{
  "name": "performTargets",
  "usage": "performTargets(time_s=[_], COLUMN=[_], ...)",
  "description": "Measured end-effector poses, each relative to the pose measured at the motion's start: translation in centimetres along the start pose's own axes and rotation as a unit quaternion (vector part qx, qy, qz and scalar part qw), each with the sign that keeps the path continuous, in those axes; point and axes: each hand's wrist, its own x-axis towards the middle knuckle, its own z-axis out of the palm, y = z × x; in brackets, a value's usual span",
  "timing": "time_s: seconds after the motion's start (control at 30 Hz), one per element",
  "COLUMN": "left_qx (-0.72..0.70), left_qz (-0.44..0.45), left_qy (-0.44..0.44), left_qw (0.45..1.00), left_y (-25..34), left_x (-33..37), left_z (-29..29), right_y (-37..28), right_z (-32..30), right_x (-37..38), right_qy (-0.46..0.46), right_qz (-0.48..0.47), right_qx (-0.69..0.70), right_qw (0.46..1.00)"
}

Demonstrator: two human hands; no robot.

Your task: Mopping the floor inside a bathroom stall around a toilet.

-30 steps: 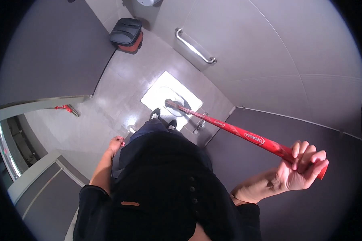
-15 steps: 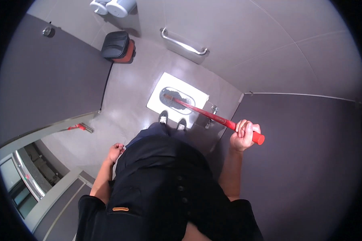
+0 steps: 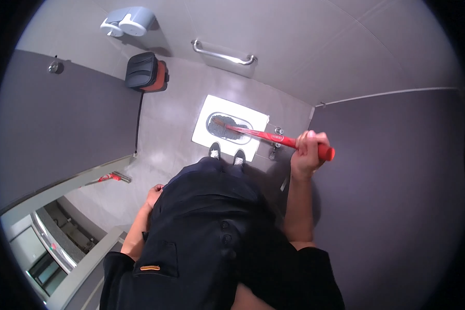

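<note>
Gripping close to the top end, the right hand (image 3: pixel 309 155) is wrapping its fingers around the smooth red pole (image 3: pixel 268 136), palm shut about it and the round end poking out past the fist. Down below, the pole is slanting away to the left, and its shaggy grey head (image 3: pixel 231 130) is sitting inside the oval basin of the white squat pan (image 3: pixel 203 112), just ahead of two dark shoes (image 3: pixel 215 151). Over on the other side, the left hand (image 3: pixel 155 195) is hanging beside the hip, fingers looking bent; whether it is holding anything, I cannot tell.

On handling, the pole is looking stiff, straight and fairly light, while the head is looking soft and floppy, likely dragging heavier if it is soaked. Nothing about it is seeming fragile, but that glossy surface could be turning slippery under a damp palm. For leverage, the upper end is offering a sound hold, right where the fist is sitting; the bare middle of the pole is leaving room for a second, steadying hand.
</note>
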Motion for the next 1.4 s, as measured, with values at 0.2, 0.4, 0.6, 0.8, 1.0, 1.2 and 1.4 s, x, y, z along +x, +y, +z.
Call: performTargets(time_s=[0.2,0.4,0.6,0.8,1.0,1.2,1.4], left_qx=[-0.046,-0.030,-0.023,-0.018,-0.004,-0.028,-0.004], left_qz=[-0.005,-0.013,-0.001,-0.008,0.014,0.001,-0.016], left_qy=[0.019,0.025,0.023,0.013,0.008,0.008,0.000], left_qw=[0.999,0.999,0.999,1.000,1.000,1.000,1.000], left_y=[4.5,0.5,3.2,3.8,0.6,2.0,2.5], left_x=[-2.7,-1.0,-1.9,-1.1,2.6,2.7,3.0], left_z=[2.4,1.3,2.5,2.7,1.4,0.7,-0.3], right_y=[-7.3,-0.1,-6.2,0.7,-2.7,-4.9,0.1], right_z=[3.0,0.0,3.7,0.4,4.3,7.4,5.7], right_x=[-2.9,-1.8,-3.1,-3.5,-5.1,-6.5,-6.8], right_qy=[-0.085,-0.016,-0.131,-0.094,-0.146,-0.181,-0.125], right_qz=[-0.070,-0.012,-0.069,-0.001,-0.007,-0.069,0.049], right_qx=[0.012,-0.041,0.042,-0.019,-0.045,-0.050,-0.086], right_qw=[0.994,0.999,0.988,0.995,0.988,0.980,0.987])
